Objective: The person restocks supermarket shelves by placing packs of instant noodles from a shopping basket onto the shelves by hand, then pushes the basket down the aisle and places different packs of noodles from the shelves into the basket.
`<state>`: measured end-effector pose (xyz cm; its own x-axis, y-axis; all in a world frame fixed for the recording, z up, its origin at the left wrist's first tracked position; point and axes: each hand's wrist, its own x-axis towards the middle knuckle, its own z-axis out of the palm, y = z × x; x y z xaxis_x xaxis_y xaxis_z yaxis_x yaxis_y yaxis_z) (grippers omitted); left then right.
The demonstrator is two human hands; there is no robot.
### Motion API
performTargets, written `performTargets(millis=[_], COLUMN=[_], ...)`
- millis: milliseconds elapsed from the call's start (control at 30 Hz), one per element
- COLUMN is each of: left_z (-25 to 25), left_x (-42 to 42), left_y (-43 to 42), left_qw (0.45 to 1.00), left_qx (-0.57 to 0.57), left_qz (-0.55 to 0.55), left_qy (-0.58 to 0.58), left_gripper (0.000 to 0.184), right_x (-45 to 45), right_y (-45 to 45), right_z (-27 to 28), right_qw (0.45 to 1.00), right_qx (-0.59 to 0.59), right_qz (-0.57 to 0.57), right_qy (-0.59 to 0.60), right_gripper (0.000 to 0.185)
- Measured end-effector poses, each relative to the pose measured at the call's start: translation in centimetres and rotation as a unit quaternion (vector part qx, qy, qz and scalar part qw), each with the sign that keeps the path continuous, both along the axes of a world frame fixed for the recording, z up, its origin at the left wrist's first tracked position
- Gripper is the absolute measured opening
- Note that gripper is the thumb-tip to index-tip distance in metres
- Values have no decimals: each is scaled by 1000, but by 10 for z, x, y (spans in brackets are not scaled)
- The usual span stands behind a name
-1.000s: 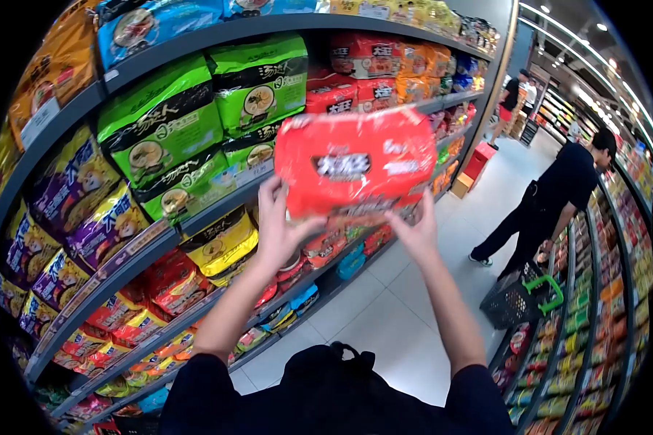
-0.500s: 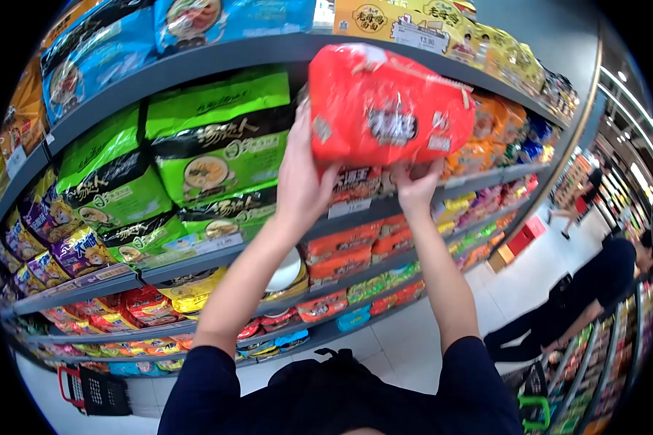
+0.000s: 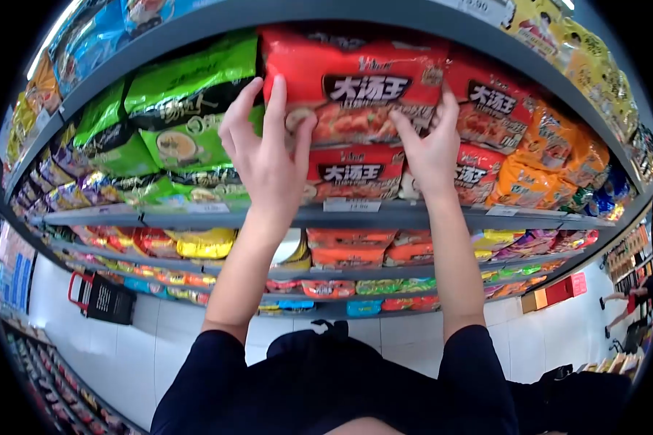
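A red noodle pack (image 3: 363, 90) with its printed front facing me rests on top of a similar red pack (image 3: 352, 174) on the shelf. My left hand (image 3: 268, 141) is at its left end, fingers spread against the wrapper beside the green packs (image 3: 189, 109). At its lower right corner is my right hand (image 3: 432, 145), its thumb on the front and its fingers at the right end, next to another red pack (image 3: 490, 105). Both hands touch the pack from its two ends.
Orange packs (image 3: 551, 145) sit further right. A shelf edge (image 3: 326, 18) runs above the pack. Below is another shelf edge (image 3: 399, 216) with price tags. A black basket (image 3: 105, 299) stands on the floor at left. Another person (image 3: 584, 395) is at the lower right.
The red pack has gone from in front of the shelf onto the stack, its front now facing me. My view has swung right, and my left hand's fingers are more spread.
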<state>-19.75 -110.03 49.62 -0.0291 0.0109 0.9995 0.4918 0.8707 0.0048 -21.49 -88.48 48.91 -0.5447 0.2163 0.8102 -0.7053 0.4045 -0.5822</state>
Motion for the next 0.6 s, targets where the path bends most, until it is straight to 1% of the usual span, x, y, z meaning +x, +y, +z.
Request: performTargets(millis=[33,67,100,133,167,200,233,267,300,333,400,433,467,533,600], left_z=[-5,-8,-8,-7,-4,2,4,2,-1,-2,-14,-26,-46,-99,-170], left_x=[0,-9,-14,-17,-22,-30,-37,-40,-34,-19,7,17,33,58,95], left_y=[0,1,3,6,7,4,0,1,1,2,3,-2,-5,-23,-45], left_qw=[999,995,996,996,997,997,998,997,997,995,991,985,977,961,912], left_qx=[24,23,6,-10,-18,-49,-58,-69,-82,-89,-67,-79,-67,-132,-136], left_qz=[-42,-94,-93,-91,-79,-50,-16,6,14,5,-61,-105,-130,-163,-147], left_qy=[-19,-3,-4,-6,-3,36,30,22,0,-43,-102,-115,-156,-180,-358], left_gripper=[58,52,50,48,47,44,43,42,46,54,59,59,54,47,40], right_x=[-1,-4,-11,-15,-17,-19,-22,-23,-22,-23,-25,-26,-28,-31,-23], right_y=[-1,-2,0,1,-1,-3,-8,-10,-12,-13,-12,-11,-9,-5,-4], right_z=[-4,-7,-14,-19,-22,-22,-25,-26,-26,-27,-28,-27,-27,-24,-19], right_qw=[1000,998,994,991,989,986,978,969,960,948,950,947,944,950,929], right_qx=[0,2,9,12,9,5,49,69,91,113,107,115,124,129,166], right_qz=[-17,-34,-67,-76,-97,-118,-168,-194,-219,-243,-231,-238,-243,-225,-296], right_qy=[24,51,87,110,111,115,116,135,152,169,180,184,185,171,146], right_gripper=[78,77,77,77,76,75,69,68,66,64,59,58,57,58,54])
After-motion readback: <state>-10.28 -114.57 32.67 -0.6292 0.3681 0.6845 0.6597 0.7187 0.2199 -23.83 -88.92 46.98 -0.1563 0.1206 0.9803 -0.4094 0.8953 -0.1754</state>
